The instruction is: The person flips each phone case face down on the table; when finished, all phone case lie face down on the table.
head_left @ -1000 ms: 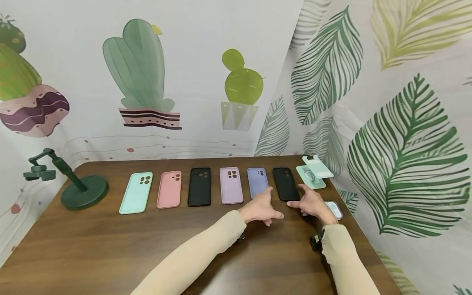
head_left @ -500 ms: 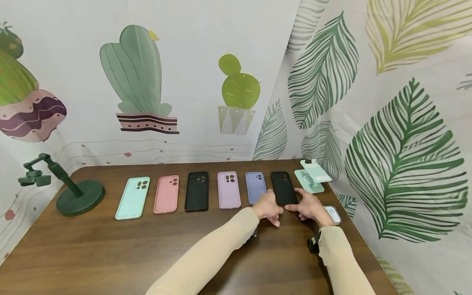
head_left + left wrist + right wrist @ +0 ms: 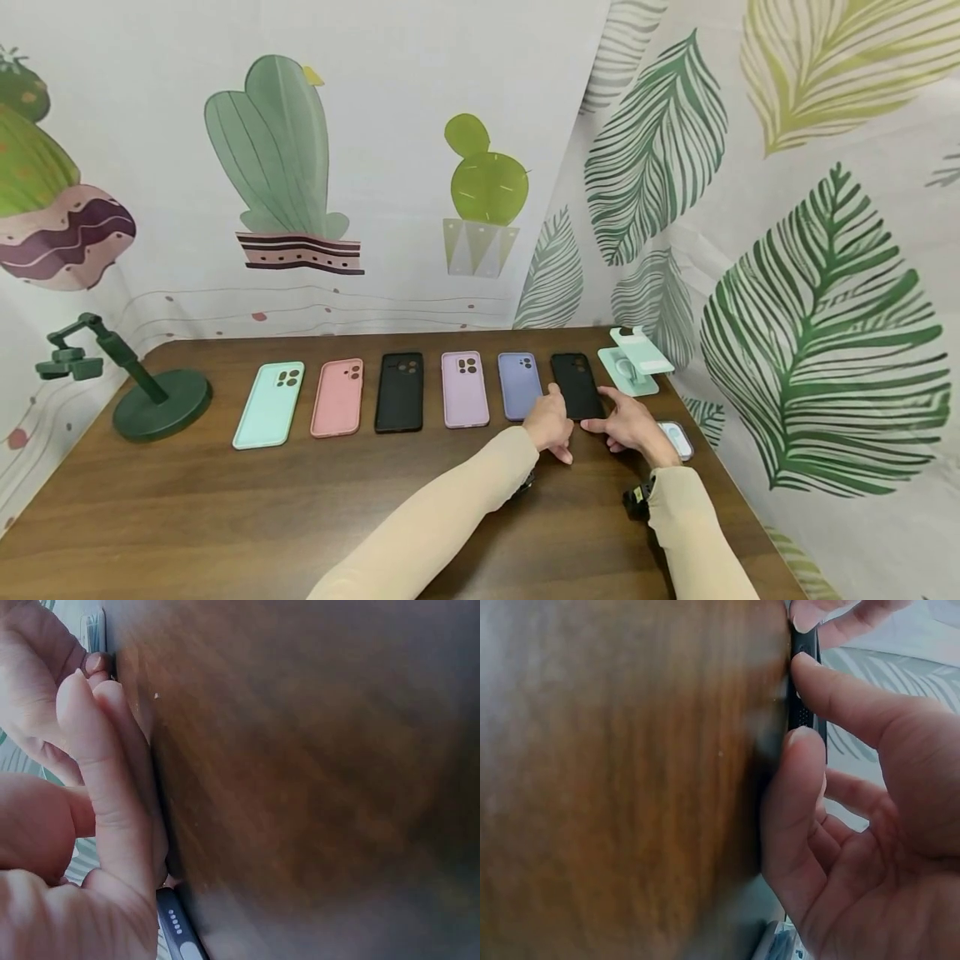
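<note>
Fingers of the right hand are narrowing on the rightmost black phone case, the thumb touching its near end and the index finger its right side. Fingers of the left hand are pinching that case's near left corner (the two thumbs are almost meeting along its edge). It is lying flat on the wooden table between the two hands, its camera-hole end pointing away from them. Just left of this case, a periwinkle phone case is lying; beyond its right side, a mint phone stand is standing.
</note>
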`<state>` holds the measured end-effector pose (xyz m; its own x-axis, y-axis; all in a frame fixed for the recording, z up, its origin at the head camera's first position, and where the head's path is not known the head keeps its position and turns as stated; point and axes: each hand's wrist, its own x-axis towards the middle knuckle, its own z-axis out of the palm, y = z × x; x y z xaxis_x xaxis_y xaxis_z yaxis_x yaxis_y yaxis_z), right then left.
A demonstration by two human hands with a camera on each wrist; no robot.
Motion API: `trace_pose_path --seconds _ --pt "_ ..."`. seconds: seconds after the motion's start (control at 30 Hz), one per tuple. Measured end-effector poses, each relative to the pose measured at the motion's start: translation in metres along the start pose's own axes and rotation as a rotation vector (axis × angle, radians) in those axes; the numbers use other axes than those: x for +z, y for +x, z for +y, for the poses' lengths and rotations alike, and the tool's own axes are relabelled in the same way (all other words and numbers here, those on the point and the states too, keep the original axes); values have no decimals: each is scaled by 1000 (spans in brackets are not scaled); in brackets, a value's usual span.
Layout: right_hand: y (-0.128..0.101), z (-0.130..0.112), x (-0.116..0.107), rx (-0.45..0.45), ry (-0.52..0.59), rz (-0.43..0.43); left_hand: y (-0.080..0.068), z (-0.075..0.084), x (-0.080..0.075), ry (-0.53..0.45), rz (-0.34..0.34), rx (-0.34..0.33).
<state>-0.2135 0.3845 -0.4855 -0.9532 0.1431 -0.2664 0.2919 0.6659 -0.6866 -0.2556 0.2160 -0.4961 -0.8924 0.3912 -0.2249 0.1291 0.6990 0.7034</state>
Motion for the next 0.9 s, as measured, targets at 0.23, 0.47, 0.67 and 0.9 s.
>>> trace_pose_path --seconds 0.23,0.47,0.67,0.9 --pt "-7 -1 -2 -17 28 7 -12 6 -3 27 19 22" --pt "-12 -1 -4 -25 58 26 -11 3 -1 -98 12 39" --pt "-15 3 -7 -44 38 58 -6 1 1 -312 -87 10" --pt "-21 0 -9 -86 -4 109 -8 7 2 -409 -95 -21"
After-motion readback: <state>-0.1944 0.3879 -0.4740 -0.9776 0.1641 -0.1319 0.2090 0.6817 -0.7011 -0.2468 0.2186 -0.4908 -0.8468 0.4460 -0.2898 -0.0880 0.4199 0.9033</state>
